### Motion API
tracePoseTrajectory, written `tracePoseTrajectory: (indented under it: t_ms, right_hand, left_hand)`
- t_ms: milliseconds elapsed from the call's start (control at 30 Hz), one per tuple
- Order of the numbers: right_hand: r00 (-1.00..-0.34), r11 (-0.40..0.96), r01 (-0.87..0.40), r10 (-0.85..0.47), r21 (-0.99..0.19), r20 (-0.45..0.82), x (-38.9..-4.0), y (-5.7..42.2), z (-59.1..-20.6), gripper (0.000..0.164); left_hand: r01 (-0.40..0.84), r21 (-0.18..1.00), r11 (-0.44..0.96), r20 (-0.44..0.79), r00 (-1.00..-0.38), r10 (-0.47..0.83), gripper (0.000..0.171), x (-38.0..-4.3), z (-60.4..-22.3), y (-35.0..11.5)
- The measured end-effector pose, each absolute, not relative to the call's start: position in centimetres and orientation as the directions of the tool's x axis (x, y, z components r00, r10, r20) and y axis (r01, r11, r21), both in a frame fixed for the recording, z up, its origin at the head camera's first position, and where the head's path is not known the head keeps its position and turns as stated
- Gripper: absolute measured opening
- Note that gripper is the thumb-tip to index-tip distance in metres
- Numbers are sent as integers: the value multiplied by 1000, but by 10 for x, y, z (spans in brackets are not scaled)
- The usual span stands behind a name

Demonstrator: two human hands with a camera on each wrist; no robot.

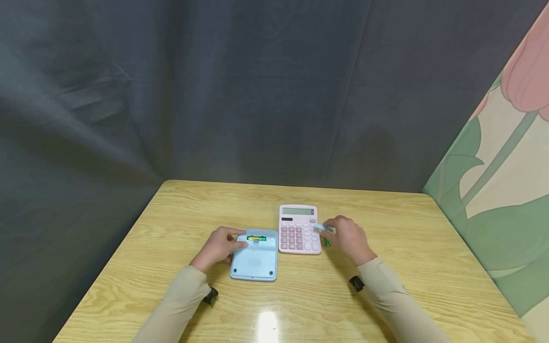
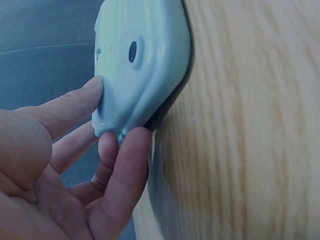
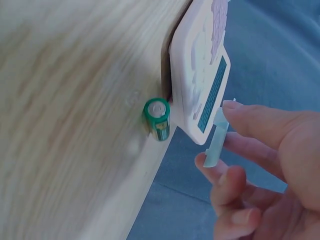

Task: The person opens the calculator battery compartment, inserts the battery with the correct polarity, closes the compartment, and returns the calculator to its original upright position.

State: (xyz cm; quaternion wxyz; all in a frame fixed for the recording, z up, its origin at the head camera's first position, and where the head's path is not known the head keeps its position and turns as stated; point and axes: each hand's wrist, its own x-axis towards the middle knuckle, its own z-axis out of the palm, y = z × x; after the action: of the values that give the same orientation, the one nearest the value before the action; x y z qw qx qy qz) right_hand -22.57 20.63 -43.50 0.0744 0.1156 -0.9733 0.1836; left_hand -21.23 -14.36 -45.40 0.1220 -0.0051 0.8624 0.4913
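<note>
A light blue calculator [image 1: 254,261] lies face down on the table, its battery compartment uncovered near the top with a green battery [image 1: 256,238] in it. My left hand [image 1: 219,247] holds its left edge, thumb on the back and other fingers along the side. In the left wrist view, fingertips meet the corner of the blue case [image 2: 150,65]. Between thumb and fingers, my right hand [image 1: 349,238] pinches a small light blue battery cover [image 3: 217,142]. Below that hand, another green battery [image 3: 158,119] lies on the table beside the pink calculator.
The pink calculator [image 1: 299,230] lies face up, right of the blue one, its screen toward the far side. Wooden table [image 1: 206,205] surrounds both. A dark curtain [image 1: 266,95] hangs behind, and a flower-patterned wall [image 1: 506,190] is at the right.
</note>
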Motion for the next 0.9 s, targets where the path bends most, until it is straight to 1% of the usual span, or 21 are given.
tracePoseTrajectory:
  t_ms: [467,700,900]
  right_hand:
    - [-943,891,-310,-244,-333,225,-222,184,-434,22]
    - [-914,858,-386,-307,-339,266,-219,175,-437,23]
    - [-912,854,-389,-306,-345,272,-218,168,-436,21]
  left_hand:
    - [-114,831,544,-203,-973,106,40,-211,-452,-143]
    - [-115,837,535,-203,-973,107,40,-210,-453,-143]
    - [-113,842,528,-199,-974,109,41,-209,-452,-142]
